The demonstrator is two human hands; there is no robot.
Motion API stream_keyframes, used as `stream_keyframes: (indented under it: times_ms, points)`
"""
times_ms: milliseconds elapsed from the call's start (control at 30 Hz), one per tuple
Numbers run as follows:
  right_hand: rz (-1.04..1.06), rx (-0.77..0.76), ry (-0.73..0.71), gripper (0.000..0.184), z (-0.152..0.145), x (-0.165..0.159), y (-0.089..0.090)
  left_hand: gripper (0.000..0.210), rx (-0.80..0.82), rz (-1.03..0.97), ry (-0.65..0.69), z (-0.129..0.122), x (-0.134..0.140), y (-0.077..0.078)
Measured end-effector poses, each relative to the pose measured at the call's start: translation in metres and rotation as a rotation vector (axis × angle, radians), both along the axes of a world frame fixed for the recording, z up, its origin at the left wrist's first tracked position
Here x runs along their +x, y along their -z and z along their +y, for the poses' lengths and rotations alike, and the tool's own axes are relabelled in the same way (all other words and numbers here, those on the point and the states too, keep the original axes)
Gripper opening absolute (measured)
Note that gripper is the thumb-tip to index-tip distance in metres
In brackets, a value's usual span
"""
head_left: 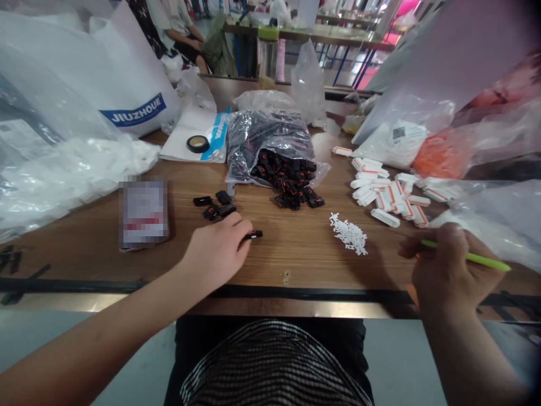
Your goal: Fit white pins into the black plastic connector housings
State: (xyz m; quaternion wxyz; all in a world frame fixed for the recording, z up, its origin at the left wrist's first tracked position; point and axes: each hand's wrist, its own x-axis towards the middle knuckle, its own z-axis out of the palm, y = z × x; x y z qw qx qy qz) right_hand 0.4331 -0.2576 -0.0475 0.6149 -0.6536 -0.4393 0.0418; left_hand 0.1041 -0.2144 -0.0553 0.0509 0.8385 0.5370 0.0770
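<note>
My left hand (220, 248) is closed over the table, fingers wrapped around a small black connector (256, 234) whose end sticks out to the right. Behind it lie several loose black connectors (214, 207). Off to the right, my right hand (443, 268) holds a slim lime-green pen-like stick (488, 261); its front end is partly hidden by the fingers. A hint of orange shows beneath that hand, too blurred to name. Between the hands lies a pile of tiny white plastic pieces (350, 234). White housings with orange strips (393, 194) are heaped behind the right hand.
A clear plastic bag (268, 127) spills black connectors (291, 175) at the middle back. Black tape (198, 144) rests on papers (180, 135). A blurred-out flat object (143, 214) lies left. Large bags (127, 62) crowd the left; a bottle (267, 56) stands behind. Someone sits beyond.
</note>
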Motion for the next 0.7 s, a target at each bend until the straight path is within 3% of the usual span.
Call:
stream_keyframes:
  times_ms: [100,200,300,400,533,700]
  points:
    - [-0.049,-0.031,0.166,0.027,-0.004,0.028,0.004,0.015,0.070,0.101,-0.067,0.004,-0.022,-0.007]
    - [-0.072,-0.070,0.219,0.024,-0.011,0.044,0.007,0.019,0.106,0.064,-0.056,0.013,-0.025,-0.015]
    - [-0.020,-0.111,0.175,0.021,-0.013,0.042,0.011,0.019,0.159,-0.070,0.094,0.033,-0.005,-0.019]
    - [-0.046,-0.094,0.159,0.026,-0.011,0.031,0.017,0.021,0.175,-0.101,0.270,0.061,0.025,-0.014]
    - [-0.033,-0.082,0.148,0.027,-0.006,0.024,0.027,0.020,0.112,-0.012,0.282,0.085,0.050,-0.002]
    - [-0.078,-0.146,0.108,0.034,-0.008,0.032,0.034,0.019,-0.003,-0.030,0.299,0.085,0.049,0.000]
